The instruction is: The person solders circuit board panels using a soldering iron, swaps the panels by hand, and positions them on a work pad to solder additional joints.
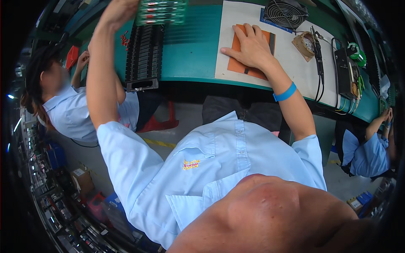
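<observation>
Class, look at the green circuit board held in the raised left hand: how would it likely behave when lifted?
The green circuit board probably stays stiff: it looks flat beside the left hand. Likely light, since one hand holds it aloft. Its mounted parts look fragile.

Bright, sharp centre; dark fisheye rim

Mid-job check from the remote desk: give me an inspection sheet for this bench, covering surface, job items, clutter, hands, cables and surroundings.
Surface: teal bench with a white mat on its right part.
Job's things: green circuit board held up over a black slotted rack; orange pad lying on the mat.
Clutter: small fan, soldering iron by a brown stand, red parts.
Hands: left hand raised, gripping the board's edge; right hand flat on the pad, blue wristband.
Cables: black leads hang over the bench's front edge.
Surroundings: seated co-workers on both sides, boxes on the floor.
</observation>
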`<state>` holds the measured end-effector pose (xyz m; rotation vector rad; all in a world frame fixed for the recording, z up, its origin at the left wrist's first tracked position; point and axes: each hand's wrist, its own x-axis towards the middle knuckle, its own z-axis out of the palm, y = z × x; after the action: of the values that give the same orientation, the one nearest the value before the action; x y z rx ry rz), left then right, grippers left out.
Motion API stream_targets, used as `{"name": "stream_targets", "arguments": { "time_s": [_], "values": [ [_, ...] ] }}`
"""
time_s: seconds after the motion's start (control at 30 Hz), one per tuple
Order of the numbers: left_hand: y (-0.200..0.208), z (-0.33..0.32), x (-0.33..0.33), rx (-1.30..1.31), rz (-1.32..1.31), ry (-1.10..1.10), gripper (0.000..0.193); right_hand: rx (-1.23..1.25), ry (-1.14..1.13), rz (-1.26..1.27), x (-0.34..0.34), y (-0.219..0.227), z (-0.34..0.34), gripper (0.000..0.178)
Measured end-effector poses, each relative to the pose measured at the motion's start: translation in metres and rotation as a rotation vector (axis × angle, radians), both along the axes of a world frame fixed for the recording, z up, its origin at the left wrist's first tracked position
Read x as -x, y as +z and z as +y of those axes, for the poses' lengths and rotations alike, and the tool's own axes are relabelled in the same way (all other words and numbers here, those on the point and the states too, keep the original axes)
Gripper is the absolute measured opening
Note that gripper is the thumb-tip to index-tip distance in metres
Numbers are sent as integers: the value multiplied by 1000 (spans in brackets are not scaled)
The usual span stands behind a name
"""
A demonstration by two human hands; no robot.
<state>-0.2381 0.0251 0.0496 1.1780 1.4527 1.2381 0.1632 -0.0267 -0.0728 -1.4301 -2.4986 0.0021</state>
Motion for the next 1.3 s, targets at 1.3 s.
{"name": "stream_targets", "arguments": {
  "time_s": [1.3],
  "values": [
    [-101, -144, -251, -146, -587, -97, 25, 351, -107, 1128, -99, 62, -46, 67]
  ]
}}
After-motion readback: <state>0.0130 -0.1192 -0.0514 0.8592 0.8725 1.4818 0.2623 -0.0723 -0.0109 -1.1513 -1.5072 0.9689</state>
